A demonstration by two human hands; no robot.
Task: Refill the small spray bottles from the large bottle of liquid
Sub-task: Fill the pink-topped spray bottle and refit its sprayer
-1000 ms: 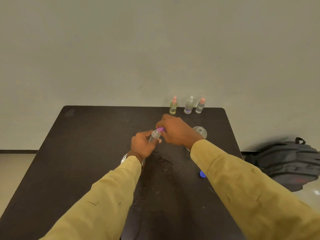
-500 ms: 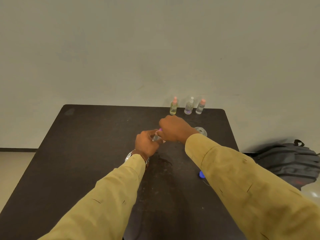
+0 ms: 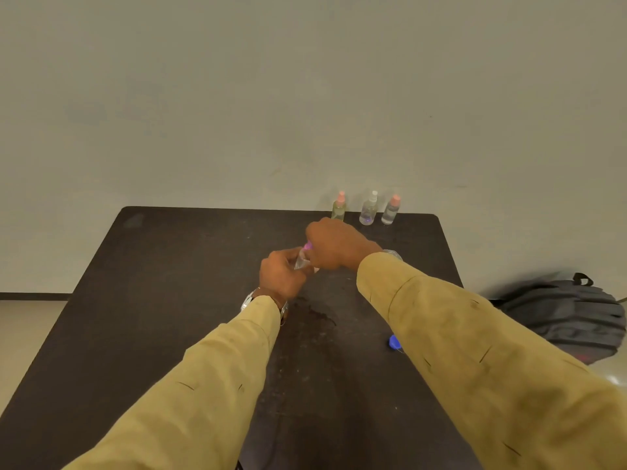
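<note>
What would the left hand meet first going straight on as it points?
Most likely the right hand, which grips the purple cap of the small bottle the left hand holds; depth unclear.

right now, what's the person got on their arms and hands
Both arms are in long mustard-yellow fabric sleeves, the left sleeve and the right sleeve, each flecked with a few short dark marks. A silver metal-band watch shows at the left cuff. The left hand and the right hand are bare, with no gloves.
</note>
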